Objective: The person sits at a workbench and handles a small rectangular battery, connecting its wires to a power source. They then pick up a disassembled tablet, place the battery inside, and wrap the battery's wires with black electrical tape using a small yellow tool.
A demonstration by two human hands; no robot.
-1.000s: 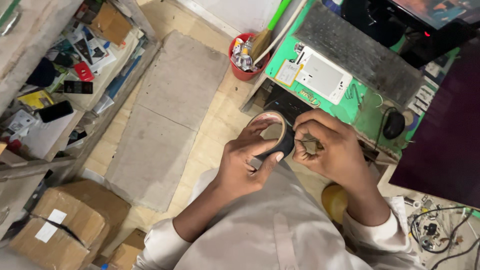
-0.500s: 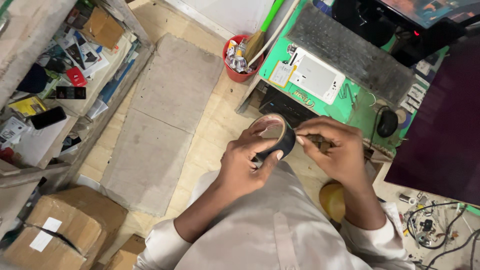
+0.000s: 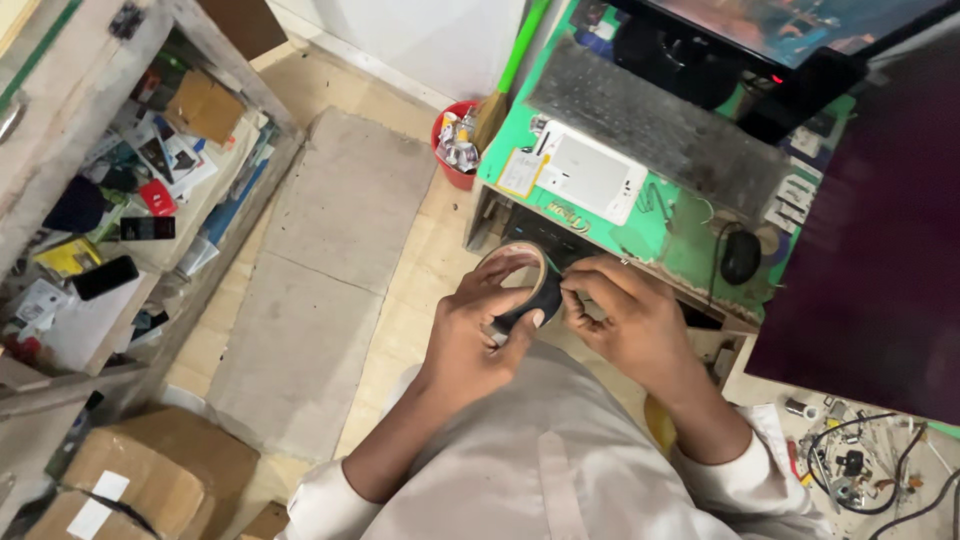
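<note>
Sitting over a tiled floor (image 3: 420, 290) with a grey mat (image 3: 320, 270) left, green desk (image 3: 680, 235) far right. Gripping a black tape roll (image 3: 525, 285) above the lap, left hand (image 3: 475, 335) curled shut around it. Picking at its edge with pinched right hand (image 3: 625, 320); probably finding the loose end, calling for a steady peel.

One head-worn camera looks steeply down from close above the hands, floor mat (image 3: 320, 290) at nine o'clock, green worktop (image 3: 690, 235) with keyboard (image 3: 655, 125) at one o'clock.
</note>
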